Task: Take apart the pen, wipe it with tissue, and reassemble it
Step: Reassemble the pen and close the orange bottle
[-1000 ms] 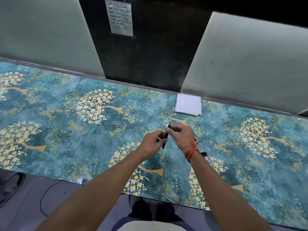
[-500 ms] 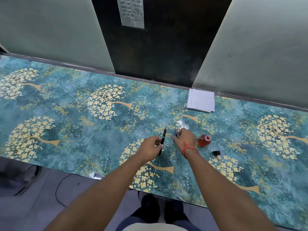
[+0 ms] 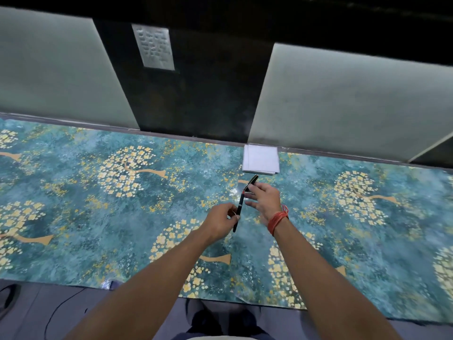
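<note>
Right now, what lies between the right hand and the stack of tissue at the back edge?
In the head view, only the black pen cap held at the right hand's fingertips, then a short bare strip of patterned cloth before the tissue stack.

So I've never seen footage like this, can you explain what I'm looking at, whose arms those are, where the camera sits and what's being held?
There is no machine here: a person wears a wide-angle camera on the head, so you look down along their own two bare arms. In front is a table covered with a teal cloth printed with golden trees. A folded white tissue lies at its far edge, by the wall. The left hand pinches a slim black pen body, its tip pointing away. The right hand, with red thread round the wrist, has a dark pen piece, probably the cap, at its fingertips; how firm that grip is cannot be told.
</note>
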